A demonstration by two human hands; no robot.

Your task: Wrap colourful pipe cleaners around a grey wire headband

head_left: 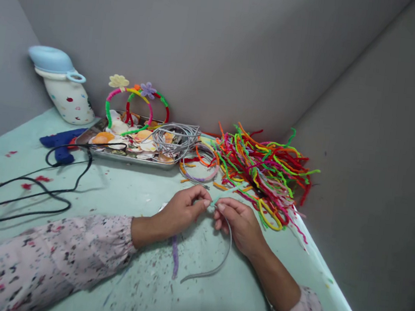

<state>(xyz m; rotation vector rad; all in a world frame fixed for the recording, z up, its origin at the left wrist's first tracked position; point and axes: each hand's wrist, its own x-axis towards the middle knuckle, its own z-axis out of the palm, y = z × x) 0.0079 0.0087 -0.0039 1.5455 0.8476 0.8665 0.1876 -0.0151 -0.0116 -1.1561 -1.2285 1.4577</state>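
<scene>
Near the middle of the table, my left hand [186,207] and my right hand [239,223] are closed in pinches, fingertips almost touching. Between them is a mint-green pipe cleaner [230,191], its free end pointing up and right. A grey wire [226,257] runs from the fingertips of my right hand and curves down to the left over the table. My fingers hide where the wire and pipe cleaner meet. Below my left wrist a purple pipe cleaner [174,259] shows, its upper end hidden.
Beyond my hands is a heap of coloured pipe cleaners [266,167]. A metal tray [143,161] holds shells, a coil of grey wire [175,137] and flower-topped hoops [107,106]. Further left are a blue glue gun [61,140] with its black cord [72,187] and a white bottle [67,97].
</scene>
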